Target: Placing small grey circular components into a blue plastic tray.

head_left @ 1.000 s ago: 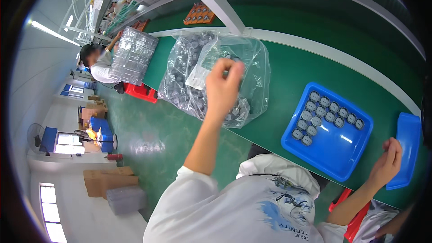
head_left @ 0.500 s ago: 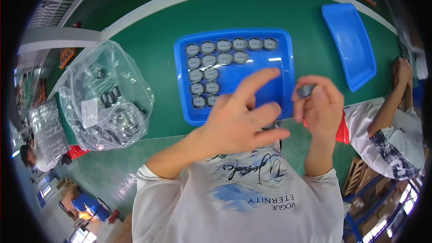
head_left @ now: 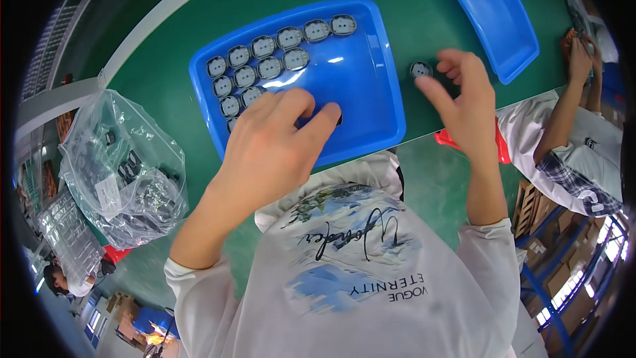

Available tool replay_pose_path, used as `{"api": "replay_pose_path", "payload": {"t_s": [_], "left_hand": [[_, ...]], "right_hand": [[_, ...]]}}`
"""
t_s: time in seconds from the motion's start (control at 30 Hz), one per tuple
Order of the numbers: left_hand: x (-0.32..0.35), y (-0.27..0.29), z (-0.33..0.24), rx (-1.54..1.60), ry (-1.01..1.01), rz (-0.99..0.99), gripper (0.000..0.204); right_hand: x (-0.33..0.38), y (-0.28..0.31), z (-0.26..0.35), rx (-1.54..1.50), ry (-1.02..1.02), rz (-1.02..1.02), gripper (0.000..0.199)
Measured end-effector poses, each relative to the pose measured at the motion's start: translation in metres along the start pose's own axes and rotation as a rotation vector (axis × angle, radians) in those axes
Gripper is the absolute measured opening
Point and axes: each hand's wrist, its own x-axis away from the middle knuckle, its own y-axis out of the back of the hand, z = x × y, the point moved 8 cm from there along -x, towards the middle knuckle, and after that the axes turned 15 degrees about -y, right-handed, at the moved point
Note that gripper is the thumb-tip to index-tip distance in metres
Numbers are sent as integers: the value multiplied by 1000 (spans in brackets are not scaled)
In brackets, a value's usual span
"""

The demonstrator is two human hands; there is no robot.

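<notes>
A shallow blue tray [head_left: 358, 93] holds rows of rounded grey parts [head_left: 289, 38] with small dark marks on top, along its far and left sides. Over the tray's near part is my left hand [head_left: 278, 132], its fingers bent and closed. A small dark piece shows at its fingertips; the rest of that piece is hidden. Right of the tray, one round grey part [head_left: 420, 69] sits on the green table. Beside it is my right hand [head_left: 464, 103], open, thumb and fingers apart, the thumb tip close to the part's near edge.
A clear plastic bag [head_left: 126, 166] with dark parts lies at the left. Another blue tray [head_left: 493, 20] stands at the far right. A co-worker's hands [head_left: 582, 53] are at the table's right end. Something red [head_left: 454, 138] shows by the near edge, under my right forearm.
The view has shifted, and the tray appears turned. My right hand has let go of the grey part, now on the table. My left hand's fingers, spread before, have closed over the tray.
</notes>
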Motion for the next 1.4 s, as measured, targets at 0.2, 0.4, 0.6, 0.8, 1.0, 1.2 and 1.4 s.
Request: {"api": "replay_pose_path", "payload": {"t_s": [0.2,0.4,0.6,0.8,1.0,1.2,1.4], "left_hand": [[-19,-9,2,-40,-146,-4,22],[-24,-5,8,-23,-100,-72,22],[-29,-21,2,-119,-21,15,28],[-37,-20,5,-212,-94,2,25],[-33,-11,14,-249,-78,-62,15],[-34,-8,19,-298,-78,-140,13],[-35,-5,26,-306,-38,-170,10]], "right_hand": [[10,-8,14,98,277,-13,35],[15,1,10,35,296,-19,29],[3,-2,22,-17,345,49,19],[3,-6,75,-6,556,-14,19],[-5,-44,84,67,537,85,15],[-12,-46,84,81,547,81,16],[-15,-44,91,34,554,115,13]]}}
